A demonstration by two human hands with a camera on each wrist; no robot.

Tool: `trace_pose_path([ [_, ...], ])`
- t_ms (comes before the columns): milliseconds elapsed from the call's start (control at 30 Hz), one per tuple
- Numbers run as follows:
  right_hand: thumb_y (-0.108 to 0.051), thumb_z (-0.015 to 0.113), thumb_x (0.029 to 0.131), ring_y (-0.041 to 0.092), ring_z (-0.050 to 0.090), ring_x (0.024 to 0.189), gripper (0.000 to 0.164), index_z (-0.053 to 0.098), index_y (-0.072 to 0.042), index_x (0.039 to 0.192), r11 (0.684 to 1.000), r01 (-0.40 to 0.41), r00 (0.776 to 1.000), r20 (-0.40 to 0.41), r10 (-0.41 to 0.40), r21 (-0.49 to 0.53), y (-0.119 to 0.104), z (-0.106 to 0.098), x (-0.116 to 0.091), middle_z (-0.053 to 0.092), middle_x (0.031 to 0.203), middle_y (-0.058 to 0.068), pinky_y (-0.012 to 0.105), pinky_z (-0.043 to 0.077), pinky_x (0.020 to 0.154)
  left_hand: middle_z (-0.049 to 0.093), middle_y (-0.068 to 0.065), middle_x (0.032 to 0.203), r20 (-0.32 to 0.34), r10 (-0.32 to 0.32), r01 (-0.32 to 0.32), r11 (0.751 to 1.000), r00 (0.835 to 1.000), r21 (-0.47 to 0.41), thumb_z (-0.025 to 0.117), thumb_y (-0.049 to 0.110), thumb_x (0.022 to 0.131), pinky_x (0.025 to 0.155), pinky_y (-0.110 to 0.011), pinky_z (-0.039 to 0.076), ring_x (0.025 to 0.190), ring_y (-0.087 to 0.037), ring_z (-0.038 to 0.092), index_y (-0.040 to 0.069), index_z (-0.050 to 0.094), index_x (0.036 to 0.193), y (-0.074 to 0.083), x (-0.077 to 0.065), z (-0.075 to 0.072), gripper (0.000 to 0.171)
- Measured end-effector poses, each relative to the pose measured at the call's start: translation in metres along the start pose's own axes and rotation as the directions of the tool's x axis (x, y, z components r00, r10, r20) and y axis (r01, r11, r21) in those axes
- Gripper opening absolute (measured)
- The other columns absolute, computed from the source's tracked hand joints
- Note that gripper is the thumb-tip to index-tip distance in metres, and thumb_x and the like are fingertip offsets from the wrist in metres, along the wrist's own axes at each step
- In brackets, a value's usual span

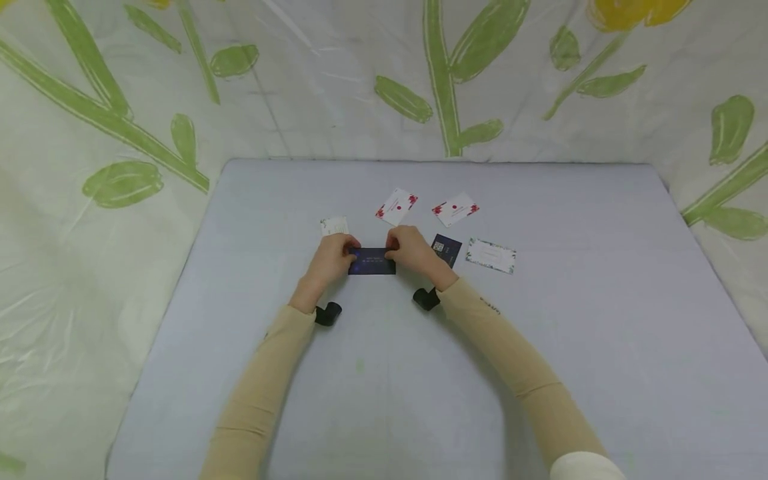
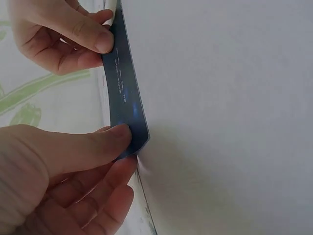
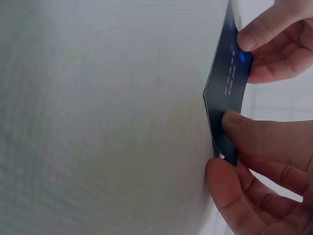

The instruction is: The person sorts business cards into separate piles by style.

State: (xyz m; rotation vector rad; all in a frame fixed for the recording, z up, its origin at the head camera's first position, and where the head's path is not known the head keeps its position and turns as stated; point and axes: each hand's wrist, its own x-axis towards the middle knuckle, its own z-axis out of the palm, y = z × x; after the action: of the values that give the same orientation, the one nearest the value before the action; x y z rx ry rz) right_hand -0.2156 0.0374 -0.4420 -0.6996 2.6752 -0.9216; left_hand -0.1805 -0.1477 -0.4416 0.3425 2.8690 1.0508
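A dark blue card point(image 1: 372, 262) with small pale print is held between both hands near the table's middle. My left hand point(image 1: 332, 257) pinches its left end, thumb on the printed face; the left wrist view shows this thumb on the card point(image 2: 122, 88) close up. At the other end my right hand point(image 1: 414, 250) pinches the card, thumb on the same face, as the right wrist view shows on the card point(image 3: 227, 83). The card's lower long edge is at or close to the tabletop; whether it touches cannot be told.
Beyond the hands lie two white cards with red corners, one card point(image 1: 397, 207) left of the other card point(image 1: 456, 209). A dark card with a square code point(image 1: 447, 249) and a floral-bordered card point(image 1: 491, 255) lie right. A white card point(image 1: 334, 226) is partly behind the left hand.
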Motion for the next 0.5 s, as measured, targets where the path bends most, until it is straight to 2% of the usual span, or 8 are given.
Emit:
trace_pose_path([
  [233,-0.008,0.066,0.078,0.018,0.047,0.073,0.008,0.061,-0.002,0.079,1.000,0.008,1.000,0.025,-0.008,-0.012,-0.0003,-0.0006,-0.0012,0.054,0.077,0.007,0.029,0.039,0.066,0.059,-0.015,0.091,0.012,-0.022,0.021,0.996,1.000,0.090,0.060,-0.003,0.078,0.073,-0.035,0.042,0.081,-0.024,0.053,-0.003,0.063,0.095,0.0062,-0.0009,0.0001,0.017],
  [500,-0.009,0.065,0.079,0.018,0.046,0.074,0.007,0.061,-0.003,0.080,0.999,0.023,0.999,0.027,-0.022,-0.032,0.0014,0.0008,0.0000,0.053,0.077,0.006,0.030,0.038,0.067,0.059,-0.015,0.092,0.005,-0.007,0.007,0.994,1.000,0.105,0.061,-0.003,0.077,0.073,-0.036,0.042,0.081,-0.025,0.053,-0.003,0.063,0.095,0.0077,-0.0025,-0.0006,0.017],
])
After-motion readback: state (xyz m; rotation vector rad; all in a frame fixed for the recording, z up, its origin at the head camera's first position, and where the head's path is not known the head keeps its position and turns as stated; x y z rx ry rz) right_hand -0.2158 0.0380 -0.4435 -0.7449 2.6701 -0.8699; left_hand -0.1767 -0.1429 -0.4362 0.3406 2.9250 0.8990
